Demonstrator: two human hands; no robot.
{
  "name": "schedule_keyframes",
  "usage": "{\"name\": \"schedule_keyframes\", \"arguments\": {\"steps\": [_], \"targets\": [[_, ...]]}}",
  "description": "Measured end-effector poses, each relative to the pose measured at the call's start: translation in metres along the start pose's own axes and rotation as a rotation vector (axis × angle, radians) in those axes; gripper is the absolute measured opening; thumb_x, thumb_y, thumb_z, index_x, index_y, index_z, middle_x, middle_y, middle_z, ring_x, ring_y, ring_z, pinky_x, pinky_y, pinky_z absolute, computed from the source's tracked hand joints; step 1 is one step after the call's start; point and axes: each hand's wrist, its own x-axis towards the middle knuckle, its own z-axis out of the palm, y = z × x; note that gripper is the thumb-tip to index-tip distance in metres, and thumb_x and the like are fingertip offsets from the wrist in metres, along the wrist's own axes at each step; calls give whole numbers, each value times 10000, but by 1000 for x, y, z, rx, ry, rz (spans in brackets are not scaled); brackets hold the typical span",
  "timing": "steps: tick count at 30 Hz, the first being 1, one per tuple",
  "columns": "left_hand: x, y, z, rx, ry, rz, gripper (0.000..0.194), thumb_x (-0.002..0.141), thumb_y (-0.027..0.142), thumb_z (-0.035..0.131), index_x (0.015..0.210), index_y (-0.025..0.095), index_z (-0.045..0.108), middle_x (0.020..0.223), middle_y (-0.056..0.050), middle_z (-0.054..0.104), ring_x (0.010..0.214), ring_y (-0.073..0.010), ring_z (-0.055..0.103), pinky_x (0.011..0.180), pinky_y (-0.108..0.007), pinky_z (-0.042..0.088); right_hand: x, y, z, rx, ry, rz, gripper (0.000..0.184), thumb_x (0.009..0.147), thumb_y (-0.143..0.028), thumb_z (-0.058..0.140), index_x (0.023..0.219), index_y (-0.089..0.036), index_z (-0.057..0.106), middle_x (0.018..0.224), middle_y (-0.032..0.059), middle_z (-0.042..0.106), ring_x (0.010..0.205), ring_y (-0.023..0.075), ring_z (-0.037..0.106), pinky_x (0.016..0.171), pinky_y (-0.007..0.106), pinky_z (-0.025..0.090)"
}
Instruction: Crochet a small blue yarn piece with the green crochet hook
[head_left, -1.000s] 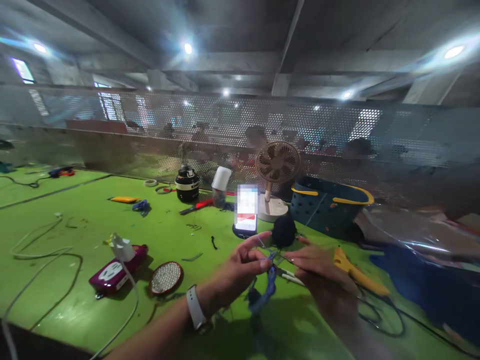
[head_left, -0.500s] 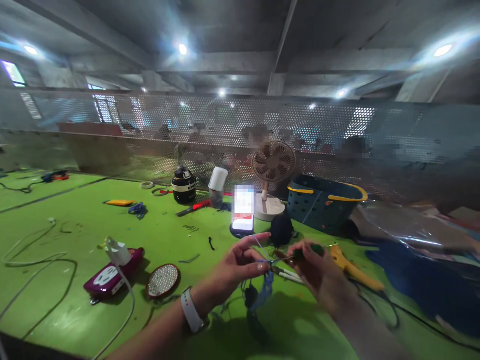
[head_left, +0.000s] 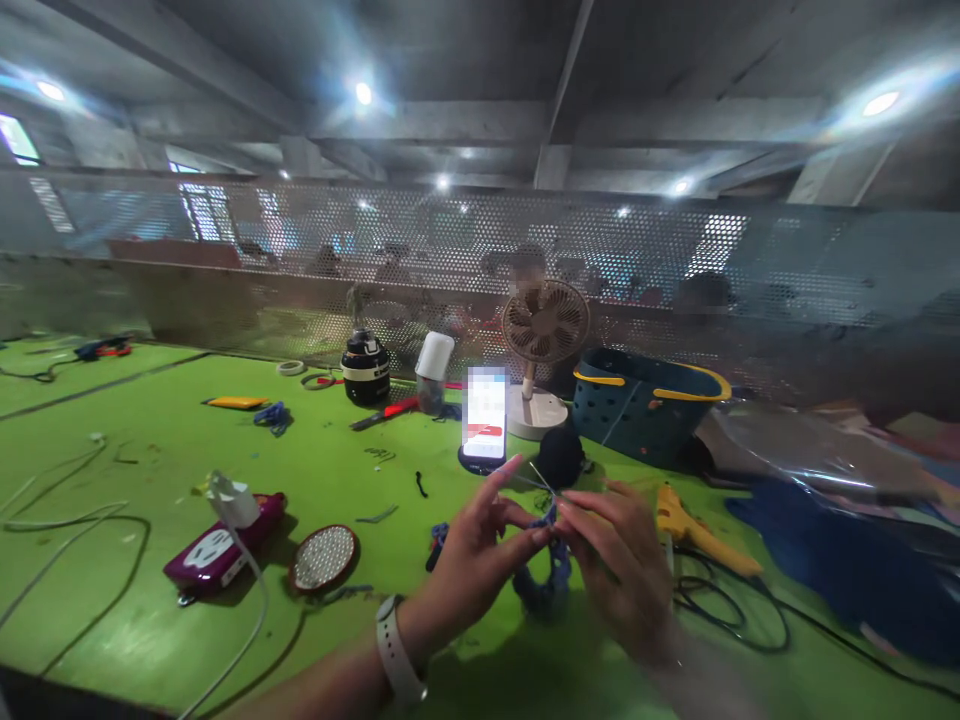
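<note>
My left hand (head_left: 472, 555) and my right hand (head_left: 619, 560) meet over the green table, fingertips pinched together on a small blue crocheted piece (head_left: 551, 575) that hangs between them. A thin needle or hook (head_left: 541, 478) sticks up from the pinch. My left wrist wears a white watch band (head_left: 397, 665). A black ball of yarn (head_left: 561, 458) lies just behind the hands. A phone (head_left: 484, 418) stands upright on a stand beyond my left hand.
On the green table (head_left: 150, 430) lie a purple power bank with white plug (head_left: 221, 540), a round brown-rimmed disc (head_left: 324, 557), a yellow tool (head_left: 694, 528) and cables. A small fan (head_left: 544, 340), a teal basket (head_left: 645, 400) and a black jar (head_left: 365, 368) stand before a perforated metal screen.
Both hands drew closer together and nearer to me. The right hand left the scissors and green-handled tool and now pinches the blue piece with the left.
</note>
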Motion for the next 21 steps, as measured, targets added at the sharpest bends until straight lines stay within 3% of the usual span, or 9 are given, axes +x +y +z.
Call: {"name": "schedule_keyframes", "arguments": {"steps": [6,10,12,16,21], "targets": [[1,6,4,-329,-19,-207,780,700,191,838,1395,241,488,759,9,681,764,-120,651,773,-265,497,-2,-1,-1,159,62,86,251,860,-123,657,1066,-258,706,1029,75,708,961,230,671,860,433,546],[3,12,-1,-395,-86,-289,753,664,132,854,1346,227,549,697,29,674,682,-91,638,715,-230,488,-3,-1,0,522,57,364,157,876,-238,672,1007,-296,737,1079,57,723,959,220,698,780,375,587],[5,13,-5,-414,-117,-290,758,647,112,860,1333,223,560,683,34,679,671,-92,642,720,-241,499,-3,0,1,719,1,533,112,877,-318,675,964,-306,745,1034,47,764,973,235,718,851,409,578],[9,16,-10,-367,-167,-290,780,639,89,857,1343,218,547,678,37,689,664,-93,649,736,-256,511,0,1,2,970,-46,794,126,860,-413,680,882,-307,744,891,20,799,929,239,740,1096,524,391],[11,23,-14,-268,-230,-260,721,672,93,830,1330,217,563,707,28,682,680,-107,655,720,-264,513,7,5,-1,1082,-29,914,185,797,-454,730,769,-272,735,785,22,768,844,234,727,1068,528,418]]}}
